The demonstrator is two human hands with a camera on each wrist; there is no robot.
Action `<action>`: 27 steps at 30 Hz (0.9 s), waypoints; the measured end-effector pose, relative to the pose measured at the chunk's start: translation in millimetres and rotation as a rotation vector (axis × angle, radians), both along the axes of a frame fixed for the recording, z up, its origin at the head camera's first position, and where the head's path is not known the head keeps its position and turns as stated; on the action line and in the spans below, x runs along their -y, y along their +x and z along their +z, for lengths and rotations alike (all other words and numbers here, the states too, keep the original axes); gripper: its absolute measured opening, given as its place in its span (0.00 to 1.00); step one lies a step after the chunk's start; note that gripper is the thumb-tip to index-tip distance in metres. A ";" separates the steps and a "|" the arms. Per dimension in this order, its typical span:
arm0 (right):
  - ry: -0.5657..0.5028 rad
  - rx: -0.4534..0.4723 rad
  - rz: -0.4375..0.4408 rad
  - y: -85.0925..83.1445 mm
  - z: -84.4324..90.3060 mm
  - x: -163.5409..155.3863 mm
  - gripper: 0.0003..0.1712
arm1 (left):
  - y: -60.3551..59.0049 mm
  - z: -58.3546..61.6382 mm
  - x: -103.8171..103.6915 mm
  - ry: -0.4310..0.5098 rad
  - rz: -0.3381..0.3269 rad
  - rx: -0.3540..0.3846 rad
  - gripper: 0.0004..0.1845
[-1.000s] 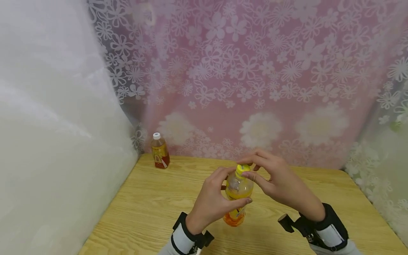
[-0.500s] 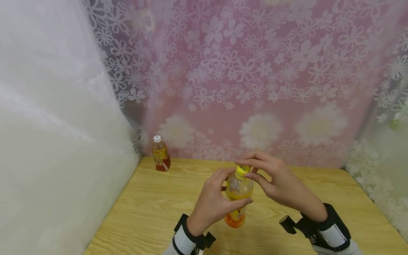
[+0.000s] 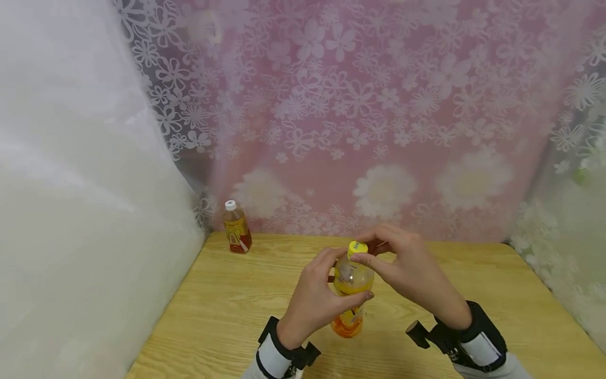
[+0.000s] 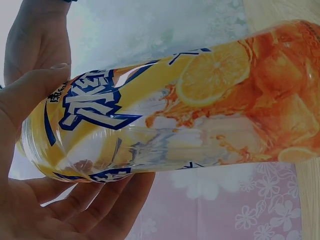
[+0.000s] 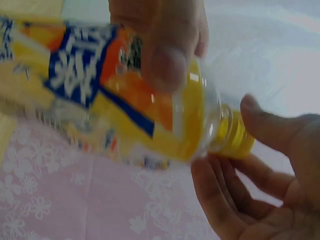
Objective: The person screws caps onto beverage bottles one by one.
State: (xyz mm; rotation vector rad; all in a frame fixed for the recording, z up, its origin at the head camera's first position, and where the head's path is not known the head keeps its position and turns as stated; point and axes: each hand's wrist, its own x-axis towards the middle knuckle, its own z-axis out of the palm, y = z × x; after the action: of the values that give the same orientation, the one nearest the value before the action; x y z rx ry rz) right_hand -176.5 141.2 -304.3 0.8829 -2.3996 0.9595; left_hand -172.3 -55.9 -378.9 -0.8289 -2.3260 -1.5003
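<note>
A clear plastic drink bottle (image 3: 354, 288) with a yellow label and orange fruit print stands between both hands, low over the table. My left hand (image 3: 313, 297) grips its upper body, thumb across the near side and fingers round the far side. On the neck sits a yellow bottle cap (image 3: 357, 247), which my right hand (image 3: 402, 263) pinches between thumb and fingers. From the right wrist, the cap (image 5: 235, 134) shows with the thumb at one side and fingertips at the other. The left wrist view shows the label (image 4: 100, 100) with a lemon slice on it.
Another bottle (image 3: 238, 231), white-capped with reddish-brown drink, stands at the back left of the wooden table (image 3: 227, 310). A pink flowered curtain (image 3: 303, 173) hangs behind the table, and a white sheet (image 3: 94, 210) runs along the left.
The fingers of my right hand have shifted round behind the cap, and its thumb has slid left across the front. My left hand keeps its grip on the bottle; the head view has shifted slightly.
</note>
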 end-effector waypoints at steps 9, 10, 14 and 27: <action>-0.068 0.062 -0.097 2.0 -8.2 7.6 0.16 | -1.0 -3.0 -1.5 -0.011 0.012 -0.021 0.36; -0.061 0.071 -0.097 1.6 -8.4 6.8 0.19 | -1.2 -3.4 -1.6 -0.017 0.014 -0.023 0.36; -0.020 0.118 -0.009 -0.8 -6.8 -2.5 0.38 | -1.6 -3.4 -1.5 -0.044 0.025 -0.033 0.37; 0.040 0.017 0.148 -4.7 -6.0 -12.8 0.28 | -4.0 -3.8 0.0 -0.042 0.031 -0.015 0.37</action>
State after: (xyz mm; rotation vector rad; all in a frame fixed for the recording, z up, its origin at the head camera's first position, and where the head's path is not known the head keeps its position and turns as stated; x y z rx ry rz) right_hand -181.2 154.0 -310.3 1.0836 -2.4020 0.9792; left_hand -176.3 -55.8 -382.6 -0.8082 -2.3555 -1.4327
